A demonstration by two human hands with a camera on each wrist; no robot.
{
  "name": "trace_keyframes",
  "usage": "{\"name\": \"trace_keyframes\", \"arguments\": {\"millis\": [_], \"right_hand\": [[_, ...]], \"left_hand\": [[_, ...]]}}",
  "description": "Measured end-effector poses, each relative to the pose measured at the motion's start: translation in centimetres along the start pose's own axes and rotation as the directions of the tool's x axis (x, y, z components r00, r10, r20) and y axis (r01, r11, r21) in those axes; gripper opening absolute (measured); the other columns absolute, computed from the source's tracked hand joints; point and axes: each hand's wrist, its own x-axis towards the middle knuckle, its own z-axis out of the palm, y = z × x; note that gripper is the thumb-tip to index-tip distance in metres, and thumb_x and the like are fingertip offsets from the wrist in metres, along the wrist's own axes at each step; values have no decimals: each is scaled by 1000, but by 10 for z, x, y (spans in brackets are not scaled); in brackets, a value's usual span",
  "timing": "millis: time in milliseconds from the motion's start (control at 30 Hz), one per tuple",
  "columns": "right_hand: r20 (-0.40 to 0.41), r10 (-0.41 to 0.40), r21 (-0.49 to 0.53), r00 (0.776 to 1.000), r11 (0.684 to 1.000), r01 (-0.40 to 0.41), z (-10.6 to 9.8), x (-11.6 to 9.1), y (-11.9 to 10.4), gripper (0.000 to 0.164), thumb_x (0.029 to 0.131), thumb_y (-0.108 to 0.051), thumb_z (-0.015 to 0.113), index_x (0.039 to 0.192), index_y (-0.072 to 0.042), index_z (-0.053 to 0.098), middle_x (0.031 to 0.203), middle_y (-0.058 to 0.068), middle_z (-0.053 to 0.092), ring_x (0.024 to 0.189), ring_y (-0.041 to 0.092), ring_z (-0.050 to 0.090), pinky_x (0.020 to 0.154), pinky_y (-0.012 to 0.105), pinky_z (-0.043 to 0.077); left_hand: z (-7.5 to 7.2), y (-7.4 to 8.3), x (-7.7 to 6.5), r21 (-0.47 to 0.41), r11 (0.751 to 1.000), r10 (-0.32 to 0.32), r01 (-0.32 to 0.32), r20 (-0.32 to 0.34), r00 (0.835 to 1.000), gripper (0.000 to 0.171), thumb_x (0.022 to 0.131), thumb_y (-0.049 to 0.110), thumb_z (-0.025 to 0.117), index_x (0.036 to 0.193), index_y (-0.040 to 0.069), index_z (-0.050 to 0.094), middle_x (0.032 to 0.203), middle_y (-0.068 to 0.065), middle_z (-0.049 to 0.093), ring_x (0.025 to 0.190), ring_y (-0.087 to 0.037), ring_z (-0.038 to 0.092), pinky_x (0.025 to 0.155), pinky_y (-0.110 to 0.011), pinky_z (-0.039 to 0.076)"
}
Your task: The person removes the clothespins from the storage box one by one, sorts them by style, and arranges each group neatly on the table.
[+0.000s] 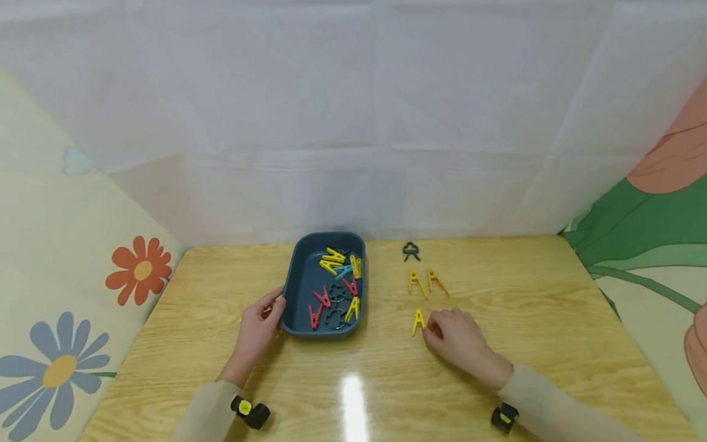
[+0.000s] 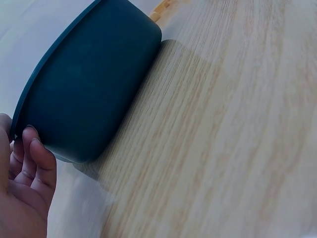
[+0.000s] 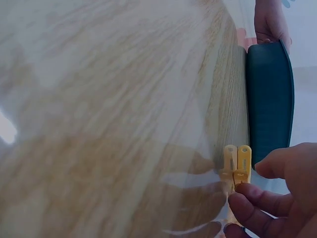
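Observation:
On the left, a dark blue-green plastic tray (image 1: 295,282) holds yellow, red and blue clothespins and dark cloud-shaped clips. My left hand (image 1: 258,325) grips its left rim, thumb on top and fingers curled beneath, as the left wrist view shows (image 2: 29,188). Right of the tray, a yellow clothespin (image 1: 418,320) lies on the table. My right hand (image 1: 461,344) is right beside it. In the right wrist view, fingertips (image 3: 240,196) overlap the lower part of that clothespin (image 3: 244,158), and the thumb stands apart from them.
Farther back lie two orange-yellow clothespins (image 1: 415,282) and a dark cloud-shaped clip (image 1: 411,250). A white sheet (image 1: 375,123) hangs behind the wooden table (image 1: 193,319). Flower-patterned panels (image 1: 66,245) flank both sides.

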Motion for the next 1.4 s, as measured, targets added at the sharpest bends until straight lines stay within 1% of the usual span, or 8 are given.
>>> {"name": "trace_keyframes", "arguments": {"millis": [233, 500, 700, 867, 1033, 1200, 1300, 1400], "right_hand": [[-69, -55, 10, 996, 998, 56, -2, 7, 1, 8, 91, -14, 76, 84, -12, 72, 69, -8, 57, 66, 10, 47, 67, 31, 43], [-95, -120, 17, 988, 992, 122, -9, 25, -7, 7, 93, -14, 75, 87, -13, 73, 80, -5, 68, 76, 13, 62, 74, 36, 52], [-45, -175, 57, 984, 983, 177, -20, 45, -22, 6, 97, -16, 71, 95, -11, 74, 87, -3, 71, 83, 17, 65, 79, 38, 54], [23, -203, 115, 979, 973, 199, -30, 64, -38, 8, 100, -18, 70, 102, -11, 74, 95, -2, 71, 91, 20, 66, 86, 39, 53], [43, -291, 110, 956, 952, 284, -38, 90, -56, 11, 101, -18, 69, 105, -9, 73, 97, 0, 71, 92, 22, 67, 86, 39, 54], [125, -357, 110, 925, 932, 345, -43, 117, -76, 15, 102, -20, 68, 112, -10, 73, 100, -1, 71, 93, 18, 67, 84, 34, 55], [176, -398, 121, 900, 916, 381, -41, 132, -86, 17, 102, -21, 69, 115, -9, 72, 102, -1, 69, 92, 16, 65, 81, 31, 54], [222, -435, 102, 872, 900, 423, -36, 147, -94, 20, 103, -22, 69, 119, -10, 72, 103, 0, 68, 94, 19, 64, 82, 33, 53]], "left_hand": [[1, -2, 0, 3, 1000, -4, 4, -5, 1000, 38, 108, 14, 59, 142, -1, 62, 87, -10, 57, 57, -10, 54, 52, -23, 47], [1, 1, 0, -14, 1000, -20, 20, -6, 1000, 36, 107, 12, 59, 141, -2, 63, 88, -15, 59, 55, -9, 54, 51, -23, 47], [0, 9, -1, -4, 998, -64, 64, 8, 998, 37, 107, 6, 56, 142, -6, 59, 90, -19, 59, 56, -12, 55, 52, -24, 48], [1, 7, -1, -14, 999, -50, 50, 1, 999, 37, 107, 9, 58, 142, -4, 61, 90, -16, 59, 56, -10, 55, 52, -22, 48], [1, 3, -1, -28, 999, -23, 23, 0, 1000, 38, 107, 14, 60, 141, -1, 63, 91, -15, 59, 57, -10, 55, 52, -23, 48], [0, 2, -1, -36, 999, -25, 25, 1, 1000, 38, 107, 15, 61, 141, -1, 63, 91, -12, 58, 57, -9, 56, 54, -24, 50], [0, 2, -1, -36, 999, -25, 25, -1, 1000, 37, 107, 14, 61, 141, -1, 63, 89, -10, 57, 57, -9, 56, 54, -24, 50], [0, 1, -1, -40, 999, -10, 9, -7, 1000, 36, 106, 12, 60, 139, -3, 64, 87, -9, 57, 56, -8, 55, 53, -24, 50]]}}
